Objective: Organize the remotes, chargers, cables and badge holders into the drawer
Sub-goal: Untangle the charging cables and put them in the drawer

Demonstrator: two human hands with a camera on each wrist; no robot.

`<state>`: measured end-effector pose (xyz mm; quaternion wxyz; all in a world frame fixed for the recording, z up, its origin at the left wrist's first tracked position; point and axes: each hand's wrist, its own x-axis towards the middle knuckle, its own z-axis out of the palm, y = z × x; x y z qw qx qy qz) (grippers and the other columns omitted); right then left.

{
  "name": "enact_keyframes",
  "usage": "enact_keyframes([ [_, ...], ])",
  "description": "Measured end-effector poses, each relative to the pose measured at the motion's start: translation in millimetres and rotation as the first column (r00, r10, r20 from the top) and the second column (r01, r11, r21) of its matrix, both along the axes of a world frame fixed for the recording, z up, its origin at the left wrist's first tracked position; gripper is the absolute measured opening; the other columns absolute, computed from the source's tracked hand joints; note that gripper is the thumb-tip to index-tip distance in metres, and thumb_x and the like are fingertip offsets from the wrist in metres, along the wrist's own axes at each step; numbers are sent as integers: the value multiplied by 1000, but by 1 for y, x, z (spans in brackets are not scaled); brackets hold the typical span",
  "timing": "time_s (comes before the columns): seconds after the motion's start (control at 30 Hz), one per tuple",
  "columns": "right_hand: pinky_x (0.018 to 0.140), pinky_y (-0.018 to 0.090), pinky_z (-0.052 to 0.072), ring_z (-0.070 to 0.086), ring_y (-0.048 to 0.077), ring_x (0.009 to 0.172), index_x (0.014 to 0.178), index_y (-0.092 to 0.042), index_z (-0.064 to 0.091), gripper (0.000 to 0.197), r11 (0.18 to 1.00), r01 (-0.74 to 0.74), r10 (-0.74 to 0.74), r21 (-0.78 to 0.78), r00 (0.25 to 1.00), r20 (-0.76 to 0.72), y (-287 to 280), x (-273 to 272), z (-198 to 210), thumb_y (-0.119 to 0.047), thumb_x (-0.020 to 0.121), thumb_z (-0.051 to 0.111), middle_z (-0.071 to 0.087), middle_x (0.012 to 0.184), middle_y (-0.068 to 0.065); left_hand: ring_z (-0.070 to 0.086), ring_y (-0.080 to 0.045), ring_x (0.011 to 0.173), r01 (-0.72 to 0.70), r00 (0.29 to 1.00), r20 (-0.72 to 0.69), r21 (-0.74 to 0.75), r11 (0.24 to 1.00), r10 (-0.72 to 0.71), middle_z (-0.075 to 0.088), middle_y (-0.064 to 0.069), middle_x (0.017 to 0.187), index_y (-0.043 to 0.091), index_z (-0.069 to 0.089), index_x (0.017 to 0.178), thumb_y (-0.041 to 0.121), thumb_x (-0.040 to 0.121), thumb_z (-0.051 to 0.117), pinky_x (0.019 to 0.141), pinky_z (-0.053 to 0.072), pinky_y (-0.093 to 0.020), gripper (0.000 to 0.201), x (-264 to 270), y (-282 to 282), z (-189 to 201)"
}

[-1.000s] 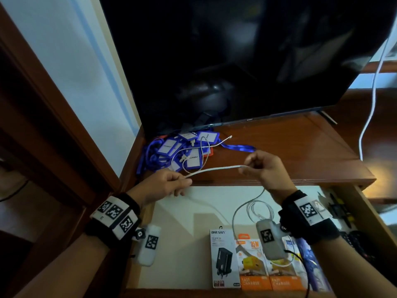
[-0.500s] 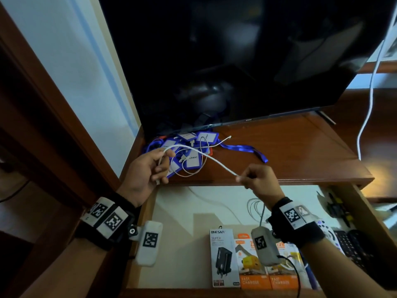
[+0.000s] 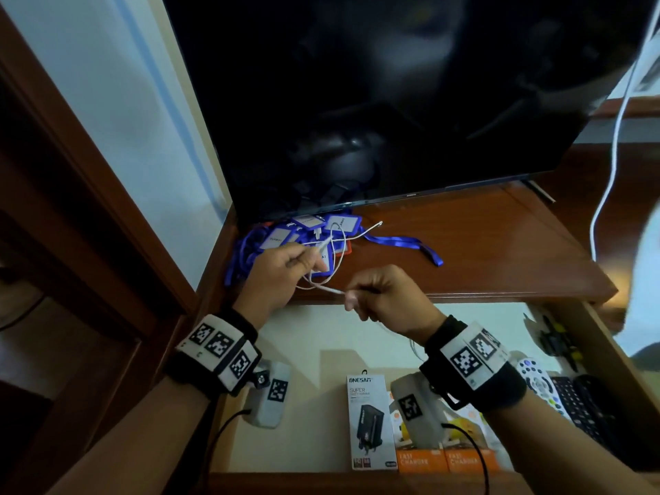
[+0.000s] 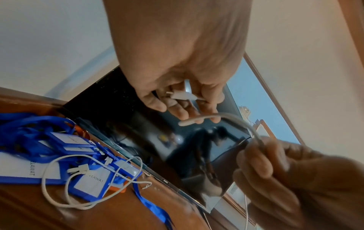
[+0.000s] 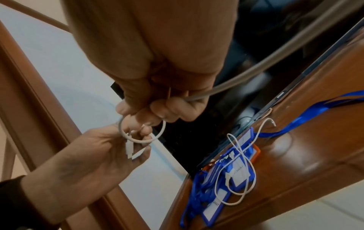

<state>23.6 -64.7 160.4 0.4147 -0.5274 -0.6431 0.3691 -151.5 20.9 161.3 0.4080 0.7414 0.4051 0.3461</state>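
While both hands work above the front edge of the tabletop (image 3: 464, 251), the left hand (image 3: 275, 276) curls its fingers (image 4: 208, 96) around the plug end of a white cable (image 3: 321, 288), and the right hand (image 3: 385, 298) pinches the same cable farther along, so that a short loop spans the two hands. Beyond the right hand the cable passes behind the wrist; its far end cannot be made out. A second white cable (image 5: 239, 174) lies loose across the blue badge holders (image 3: 307, 230), which are heaped with their lanyards at the tabletop's rear left corner, partly under the lower edge of the dark television (image 3: 393, 101). Below, the open drawer (image 3: 321, 351) holds a black charger box (image 3: 371, 421) beside two orange charger boxes (image 3: 446, 459), the latter partly covered by the right wrist camera. Remotes (image 3: 557, 387) lie at the drawer's right side, cut by the forearm and in shadow. Dark objects at the drawer's far right corner are too dim to identify.
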Motion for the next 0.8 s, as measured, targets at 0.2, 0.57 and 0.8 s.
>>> enact_keyframes([
  [0.2,46,14,33,39,3,40,68,-6,61,28,994,74,-70,86,996,-46,5,9,2,-2,93,50,47,47,-5,59,-8,62,96,991,104,-95,991,-86,54,3,48,10,64,74,22,100,41,72,45,-15,36,9,-7,-3],
  [0.57,55,31,40,45,7,55,90,-17,65,23,985,125,-122,116,992,-34,6,8,-5,-37,91,53,54,63,-5,17,-11,41,299,927,344,-430,852,-152,31,6,41,5,52,69,33,101,36,49,10,-31,45,26,-21,14],
  [0.8,75,61,51,65,45,74,83,3,67,44,978,209,-205,-1,957,-207,12,8,-8,-38,85,53,67,78,28,31,-9,44,280,917,396,-569,773,-41,28,-2,57,8,46,68,27,98,40,46,30,-21,36,36,-22,9],
])
